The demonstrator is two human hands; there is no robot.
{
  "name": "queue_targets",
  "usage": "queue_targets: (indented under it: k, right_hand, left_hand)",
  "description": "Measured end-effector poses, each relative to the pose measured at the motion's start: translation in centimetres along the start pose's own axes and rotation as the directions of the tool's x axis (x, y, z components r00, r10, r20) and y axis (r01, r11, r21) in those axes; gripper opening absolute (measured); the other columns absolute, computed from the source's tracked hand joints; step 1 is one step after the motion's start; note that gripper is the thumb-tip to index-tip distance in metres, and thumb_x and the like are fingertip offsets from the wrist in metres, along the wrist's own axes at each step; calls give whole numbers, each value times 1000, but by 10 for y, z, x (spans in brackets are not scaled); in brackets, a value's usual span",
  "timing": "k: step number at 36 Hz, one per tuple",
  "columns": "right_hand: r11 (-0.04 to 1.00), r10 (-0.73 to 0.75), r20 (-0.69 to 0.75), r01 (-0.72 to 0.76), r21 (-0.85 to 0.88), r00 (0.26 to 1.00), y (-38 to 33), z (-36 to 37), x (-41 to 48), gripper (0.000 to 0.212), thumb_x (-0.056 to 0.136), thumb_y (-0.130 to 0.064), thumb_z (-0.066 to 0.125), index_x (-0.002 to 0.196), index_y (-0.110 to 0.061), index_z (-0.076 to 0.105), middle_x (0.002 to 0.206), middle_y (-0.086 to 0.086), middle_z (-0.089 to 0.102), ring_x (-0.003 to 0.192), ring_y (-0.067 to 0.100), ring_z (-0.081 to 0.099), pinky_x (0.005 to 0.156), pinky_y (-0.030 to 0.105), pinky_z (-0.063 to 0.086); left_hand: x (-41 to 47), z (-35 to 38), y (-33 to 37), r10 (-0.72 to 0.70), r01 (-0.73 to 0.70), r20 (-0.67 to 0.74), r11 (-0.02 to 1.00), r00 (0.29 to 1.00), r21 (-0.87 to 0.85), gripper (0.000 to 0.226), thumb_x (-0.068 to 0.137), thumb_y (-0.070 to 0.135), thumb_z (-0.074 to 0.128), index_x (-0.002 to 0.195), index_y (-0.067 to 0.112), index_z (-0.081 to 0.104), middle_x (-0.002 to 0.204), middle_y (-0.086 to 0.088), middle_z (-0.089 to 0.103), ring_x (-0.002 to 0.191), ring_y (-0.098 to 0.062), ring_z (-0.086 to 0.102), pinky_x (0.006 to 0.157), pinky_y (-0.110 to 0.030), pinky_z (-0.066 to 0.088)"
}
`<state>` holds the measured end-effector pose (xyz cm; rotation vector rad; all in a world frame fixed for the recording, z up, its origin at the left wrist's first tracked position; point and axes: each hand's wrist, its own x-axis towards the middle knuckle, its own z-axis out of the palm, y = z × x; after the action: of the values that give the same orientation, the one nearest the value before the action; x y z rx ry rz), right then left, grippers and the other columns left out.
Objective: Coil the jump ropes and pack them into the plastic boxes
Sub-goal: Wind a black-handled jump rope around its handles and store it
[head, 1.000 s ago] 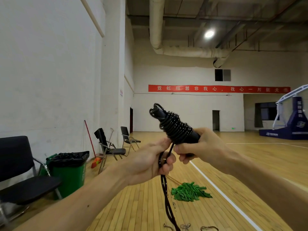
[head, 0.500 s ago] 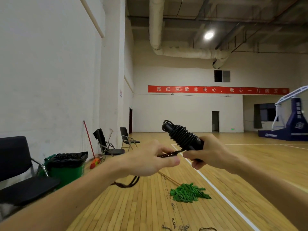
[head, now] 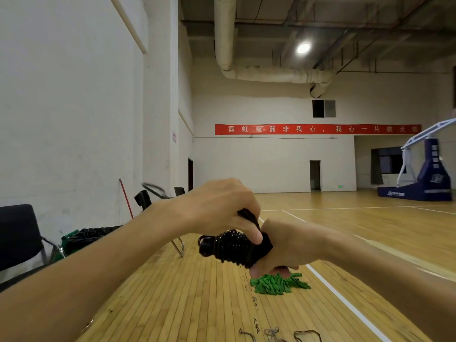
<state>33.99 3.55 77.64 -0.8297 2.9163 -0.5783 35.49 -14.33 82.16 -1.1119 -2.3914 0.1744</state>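
— So where is the jump rope [head: 230, 245]?
— Held up in front of the person, well clear of the wooden floor [head: 197, 304] and lying roughly level. It is a black bundle, the cord wound in tight turns, with a thick end sticking out to the left.
— Which hand has it?
— Both. The right hand [head: 291, 245] is wrapped round the right end of the bundle, fingers curled underneath. The left hand [head: 217, 208] comes over the top, its thumb pressed on the coils and its fingers curled round a dark stretch of cord on the upper side.
— Any loose cord?
— A blurred black loop [head: 154, 187] shows above the left forearm. How it joins the bundle cannot be made out.
— And below?
— A heap of green strips [head: 278, 283] lies on the floor just under the right hand, with bits of string [head: 271, 333] nearer the camera. A green bin [head: 91, 236] lined with a black bag stands by the left wall, near a black chair [head: 17, 233].
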Motion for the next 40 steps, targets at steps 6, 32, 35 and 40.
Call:
queue_targets:
  k: [6, 32, 35, 40]
  right_hand:
    - [995, -94, 6, 94, -29, 996, -14, 1, -14, 28, 83, -42, 80, 82, -18, 68, 64, -5, 65, 54, 10, 59, 59, 22, 51]
    - [819, -306, -168, 349, 455, 937, -19, 8, -24, 34, 74, -19, 89, 98, -6, 68, 75, 1, 66, 62, 15, 60, 56, 20, 51]
    - [825, -252, -199, 318, 468, 947, -16, 8, -23, 34, 74, -11, 86, 100, -7, 65, 72, -1, 66, 62, 13, 60, 58, 20, 51]
    - [806, -138, -286, 276, 524, 948, -12, 6, -16, 26, 77, -1, 82, 97, 0, 65, 65, 3, 61, 55, 13, 56, 54, 22, 49]
  left_hand:
    - [-1, -1, -4, -25, 18, -30, 972, 999, -234, 40, 79, 50, 77, 75, 11, 69, 63, 1, 57, 56, -11, 48, 55, -26, 39]
    - [6, 46, -41, -273, 147, -1, 520, 962, -842, 39, 97, 13, 55, 66, -10, 56, 44, 0, 51, 37, -5, 49, 41, -15, 39]
    - [8, 59, -53, -388, 294, 157, 325, 908, -899, 38, 104, 10, 48, 69, -4, 53, 48, -9, 51, 41, -14, 52, 49, -23, 51]
    - [-1, 50, -37, -306, 232, 181, 139, 935, -963, 21, 87, 25, 46, 71, 11, 42, 49, 5, 51, 43, -5, 40, 46, -18, 29]
